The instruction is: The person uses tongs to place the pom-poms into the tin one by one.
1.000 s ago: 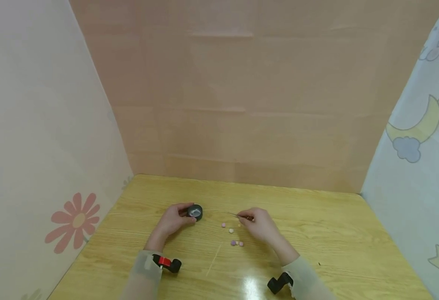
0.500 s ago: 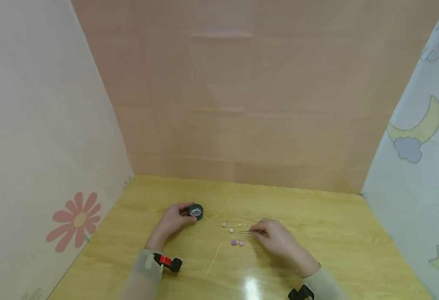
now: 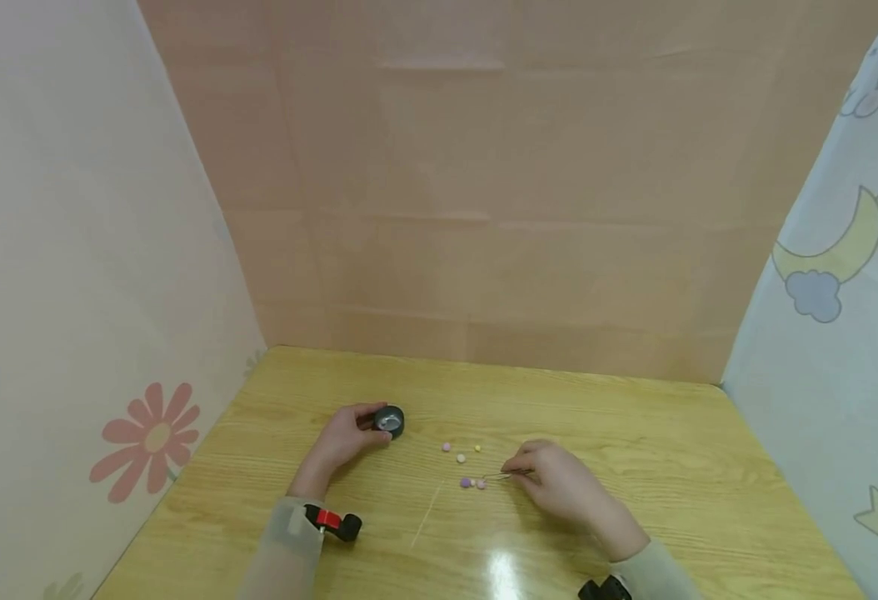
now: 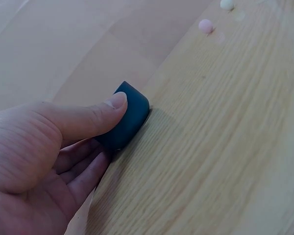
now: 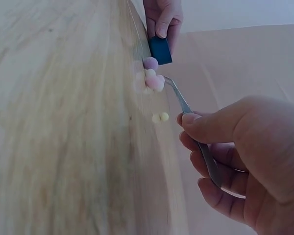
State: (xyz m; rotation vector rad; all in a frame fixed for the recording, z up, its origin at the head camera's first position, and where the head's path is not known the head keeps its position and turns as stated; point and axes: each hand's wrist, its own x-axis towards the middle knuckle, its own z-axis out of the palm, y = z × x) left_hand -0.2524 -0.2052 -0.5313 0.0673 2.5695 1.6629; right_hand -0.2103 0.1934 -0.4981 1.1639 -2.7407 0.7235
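My left hand [image 3: 343, 437] grips a small dark teal round cup [image 4: 132, 115] between thumb and fingers at the left of the table, its shiny inside showing in the head view. With my right hand [image 3: 559, 479] I pinch a pair of bent-tipped metal tweezers [image 5: 183, 102]. Their tips reach to a pink ball [image 3: 481, 484], overlapping its edge in the right wrist view. Beside it sit a tiny cream ball and a purple ball [image 5: 150, 63]. Farther back lie another pink ball [image 4: 206, 26], a white ball [image 3: 461, 458] and a yellow ball [image 5: 164, 117].
The wooden table [image 3: 634, 450] is bounded by a brown backdrop [image 3: 484, 283] and patterned sheets on both sides. A thin pale line [image 3: 427, 515] runs along the tabletop between the two arms.
My right hand has moved right and nearer with the tweezers, their tips going from behind the balls to the near pink one. My left hand and the cup have stayed put.
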